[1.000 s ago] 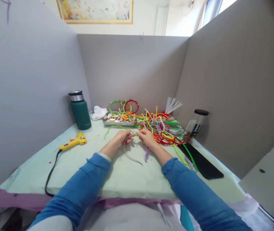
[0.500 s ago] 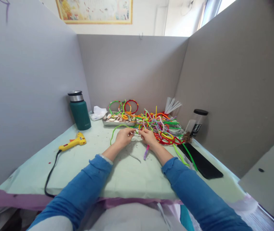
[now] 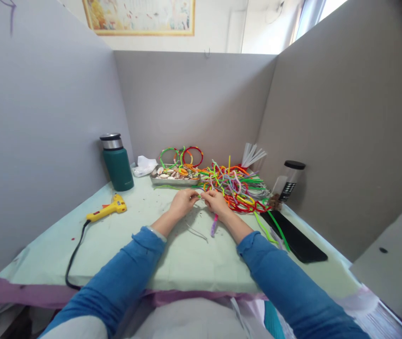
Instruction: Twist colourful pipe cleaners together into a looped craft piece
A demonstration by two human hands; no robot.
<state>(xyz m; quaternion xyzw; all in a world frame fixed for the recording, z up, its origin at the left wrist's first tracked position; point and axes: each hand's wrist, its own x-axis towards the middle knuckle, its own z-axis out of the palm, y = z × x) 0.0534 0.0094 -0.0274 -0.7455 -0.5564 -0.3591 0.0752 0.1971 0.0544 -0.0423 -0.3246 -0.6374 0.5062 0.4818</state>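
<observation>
My left hand (image 3: pixel 183 201) is closed in a pinch on a green pipe cleaner (image 3: pixel 167 187), whose free end reaches out leftward behind the hand. Fingertips almost touching it, my right hand (image 3: pixel 216 201) is also pinched closed at the same spot. From under the right hand a pink and purple wrapped pipe cleaner (image 3: pixel 214 227) points toward me; its upper part is hidden by the hand. What exactly lies between the fingertips is too small to make out. A thin grey wire-like strand (image 3: pixel 197 232) rests on the table below the hands.
Behind my hands stand a metal tray (image 3: pixel 176 181) of shells and a tangled pile of coloured pipe cleaners (image 3: pixel 238 181). A yellow glue gun (image 3: pixel 107 209) and a green bottle (image 3: pixel 117 167) are left; a black phone-like slab (image 3: pixel 298 240) and a clear bottle (image 3: pixel 289 181) right. Partitions enclose three sides.
The green pipe cleaner's free end has swung from a loop beside my left wrist to lying flat, further back and left. Both hands shifted only slightly; the grey strand moved a little.
</observation>
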